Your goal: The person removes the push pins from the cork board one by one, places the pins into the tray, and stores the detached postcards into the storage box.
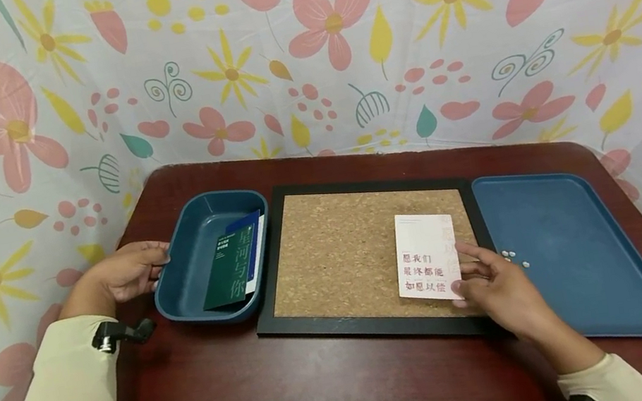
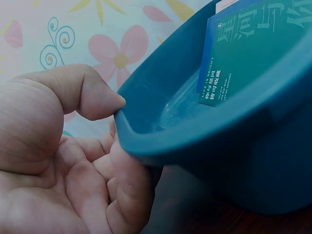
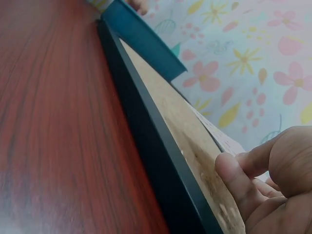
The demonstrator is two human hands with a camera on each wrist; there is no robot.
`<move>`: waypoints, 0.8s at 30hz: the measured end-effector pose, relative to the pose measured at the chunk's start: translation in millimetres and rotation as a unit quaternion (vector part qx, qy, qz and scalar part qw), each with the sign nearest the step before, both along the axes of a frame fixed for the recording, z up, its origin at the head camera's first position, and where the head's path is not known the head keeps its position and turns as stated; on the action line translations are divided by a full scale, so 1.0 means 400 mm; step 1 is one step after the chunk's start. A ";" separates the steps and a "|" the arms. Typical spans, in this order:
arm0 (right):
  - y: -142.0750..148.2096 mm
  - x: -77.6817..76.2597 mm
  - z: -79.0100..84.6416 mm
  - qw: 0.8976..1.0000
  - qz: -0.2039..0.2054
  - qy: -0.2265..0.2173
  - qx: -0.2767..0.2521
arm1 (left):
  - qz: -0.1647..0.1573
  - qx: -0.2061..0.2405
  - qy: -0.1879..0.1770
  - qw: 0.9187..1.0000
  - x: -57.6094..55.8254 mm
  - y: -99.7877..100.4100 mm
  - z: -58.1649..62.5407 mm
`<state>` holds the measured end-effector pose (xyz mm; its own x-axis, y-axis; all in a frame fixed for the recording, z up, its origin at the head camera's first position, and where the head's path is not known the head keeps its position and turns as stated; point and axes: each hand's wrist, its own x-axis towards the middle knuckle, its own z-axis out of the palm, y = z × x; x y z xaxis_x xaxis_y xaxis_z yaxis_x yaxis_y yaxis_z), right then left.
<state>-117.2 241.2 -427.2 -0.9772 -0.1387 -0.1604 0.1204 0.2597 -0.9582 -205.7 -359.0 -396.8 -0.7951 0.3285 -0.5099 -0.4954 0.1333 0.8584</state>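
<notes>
At the left, a blue basin (image 1: 185, 309) stands on the table with a dark green card (image 1: 227, 271) leaning inside, over a blue and a white card. My left hand (image 1: 136, 269) pinches the basin's left rim; the left wrist view shows the thumb (image 2: 100, 97) on top and curled fingers beneath. Above the right part of a cork board (image 1: 337, 255), my right hand (image 1: 500, 287) holds a white card with red Chinese characters (image 1: 424, 257) by its right edge, between thumb and fingers. In the right wrist view the card (image 3: 219, 134) appears nearly edge-on and tilted.
A black frame (image 1: 369, 327) borders the cork board. To its right lies a shallow blue tray (image 1: 588, 253), with several small white pieces (image 1: 514, 257) near its left edge. Dark red tabletop (image 1: 330, 399) extends in front; a flowered cloth (image 1: 289, 91) hangs behind.
</notes>
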 end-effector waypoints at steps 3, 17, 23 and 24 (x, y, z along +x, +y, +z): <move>-0.015 -0.004 0.005 1.000 0.000 -0.001 -0.004 | -0.002 -0.002 0.001 1.000 -0.002 -0.001 0.000; -0.076 -0.029 0.011 1.000 0.011 0.006 -0.021 | -0.012 -0.003 0.005 1.000 0.002 -0.002 0.008; -0.092 -0.035 0.022 1.000 0.012 0.003 -0.028 | -0.006 -0.007 0.000 1.000 0.002 -0.001 0.010; -0.095 -0.036 0.023 0.999 0.012 0.003 -0.030 | -0.005 -0.008 -0.001 1.000 0.002 -0.001 0.010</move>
